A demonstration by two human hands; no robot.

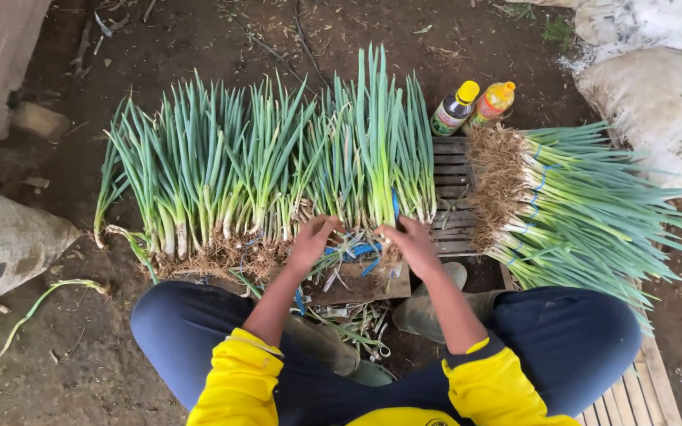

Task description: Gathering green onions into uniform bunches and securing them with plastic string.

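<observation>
Both hands (pixel 361 241) grip a green onion bundle (pixel 372 158) with blue ties (pixel 357 252).

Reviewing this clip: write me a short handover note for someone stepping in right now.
Left hand and right hand: both on the blue ties at the root end of the upright spring onions; grip unclear.
Done: tied bundles stacked on the wooden pallet to the right.
Left: the long row in front seems mostly untied.
Two bottles stand behind.
</observation>
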